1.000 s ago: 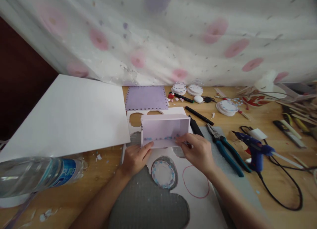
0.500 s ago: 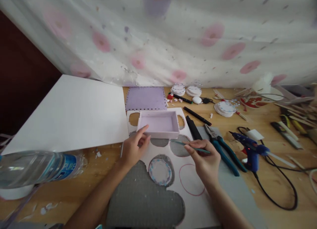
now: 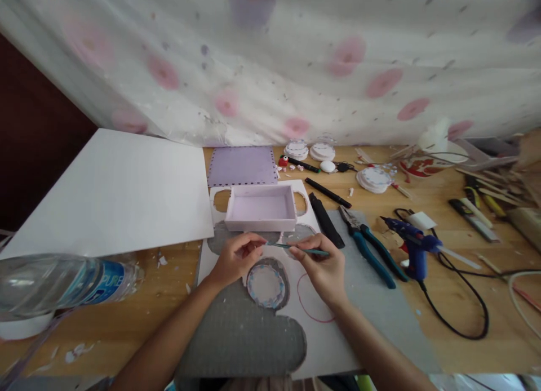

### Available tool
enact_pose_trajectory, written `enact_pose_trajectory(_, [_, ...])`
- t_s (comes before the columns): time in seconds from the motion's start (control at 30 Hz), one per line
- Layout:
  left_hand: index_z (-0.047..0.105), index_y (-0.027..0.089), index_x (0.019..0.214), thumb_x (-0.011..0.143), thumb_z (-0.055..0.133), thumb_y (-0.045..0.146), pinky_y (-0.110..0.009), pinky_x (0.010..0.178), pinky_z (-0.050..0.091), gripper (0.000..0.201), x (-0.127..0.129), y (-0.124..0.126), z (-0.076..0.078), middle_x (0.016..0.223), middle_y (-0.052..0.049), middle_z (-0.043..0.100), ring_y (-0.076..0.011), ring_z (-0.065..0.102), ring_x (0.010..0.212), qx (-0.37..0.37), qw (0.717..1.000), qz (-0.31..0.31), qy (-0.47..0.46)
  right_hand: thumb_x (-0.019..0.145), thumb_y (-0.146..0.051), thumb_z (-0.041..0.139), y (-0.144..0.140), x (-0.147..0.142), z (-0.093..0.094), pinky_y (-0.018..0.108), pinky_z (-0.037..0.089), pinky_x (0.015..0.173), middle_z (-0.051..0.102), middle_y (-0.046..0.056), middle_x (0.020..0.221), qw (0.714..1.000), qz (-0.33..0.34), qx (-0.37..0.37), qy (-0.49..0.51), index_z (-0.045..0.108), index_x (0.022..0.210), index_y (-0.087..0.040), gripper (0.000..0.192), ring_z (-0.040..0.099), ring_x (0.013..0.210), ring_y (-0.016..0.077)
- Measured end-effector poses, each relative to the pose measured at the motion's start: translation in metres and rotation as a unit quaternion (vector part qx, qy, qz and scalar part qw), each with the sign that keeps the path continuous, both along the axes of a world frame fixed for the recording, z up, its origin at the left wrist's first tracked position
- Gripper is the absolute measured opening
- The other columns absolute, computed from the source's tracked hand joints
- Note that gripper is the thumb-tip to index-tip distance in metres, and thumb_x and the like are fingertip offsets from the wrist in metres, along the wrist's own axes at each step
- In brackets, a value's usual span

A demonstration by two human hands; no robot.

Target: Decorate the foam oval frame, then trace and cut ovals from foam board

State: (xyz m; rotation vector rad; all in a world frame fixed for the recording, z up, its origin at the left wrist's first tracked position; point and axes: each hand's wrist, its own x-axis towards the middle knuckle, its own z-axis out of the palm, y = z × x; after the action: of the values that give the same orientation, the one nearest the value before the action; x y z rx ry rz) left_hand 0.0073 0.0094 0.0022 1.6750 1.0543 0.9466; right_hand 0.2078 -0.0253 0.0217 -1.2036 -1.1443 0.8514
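Note:
A lilac open-topped box (image 3: 261, 208) rests on a white foam board (image 3: 333, 346) with round holes cut in it. Just in front of the box, my right hand (image 3: 322, 271) holds a thin teal pen (image 3: 296, 248) that points left. My left hand (image 3: 235, 258) has its fingers pinched at the pen's tip. Below both hands, a white disc with a blue-dotted rim (image 3: 266, 284) sits in one cut-out. A red circle (image 3: 310, 302) is drawn on the board to the right of that disc.
A large white sheet (image 3: 114, 191) lies left, a water bottle (image 3: 63, 287) on its side at near left. A lilac panel (image 3: 242, 165) is behind the box. Pliers (image 3: 367, 247), a blue glue gun (image 3: 412, 245) with cable, markers, disc stacks (image 3: 374, 180) and sticks lie right.
The box was tipped up in both hands, then set down flat. My right hand now holds the pen, and my left hand has left the box and come to the pen's tip.

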Motion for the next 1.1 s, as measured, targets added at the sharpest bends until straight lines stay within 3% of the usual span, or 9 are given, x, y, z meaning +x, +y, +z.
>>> enact_pose_trajectory(0.27, [0.069,0.014,0.088,0.083,0.058,0.026,-0.021,0.056,0.051,0.016,0.0012,0.0024,-0.0029,0.07,-0.005,0.068,-0.0135,0.063,0.062,0.011,1.0,0.003,0.019,0.073,-0.028,0.077,0.0035,-0.0028,-0.0049,0.031,0.059,0.061,0.072,0.003,0.069,1.0,0.01,0.01,-0.001,0.06,0.068,-0.022,0.019,0.073,0.071,0.0208])
enact_pose_trajectory(0.6, [0.07,0.015,0.089,0.087,0.054,0.022,-0.018,0.054,0.048,0.018,0.0012,0.0034,-0.0024,0.069,-0.003,0.068,-0.0116,0.062,0.061,0.005,1.0,-0.017,0.013,0.07,-0.033,0.079,0.0057,0.0032,-0.006,0.029,0.058,0.057,0.073,0.004,0.073,0.999,0.001,-0.032,0.023,0.061,0.07,-0.021,0.022,0.072,0.07,0.0198])
enact_pose_trajectory(1.1, [0.072,0.015,0.086,0.084,0.059,0.024,-0.019,0.049,0.046,0.016,0.0015,0.0024,-0.0097,0.065,-0.003,0.07,-0.0114,0.06,0.054,0.01,0.999,0.005,0.04,0.07,-0.032,0.079,0.005,0.0029,-0.0066,0.028,0.055,0.054,0.069,0.002,0.068,1.0,0.013,-0.022,-0.015,0.061,0.068,-0.021,0.021,0.069,0.065,0.0185])
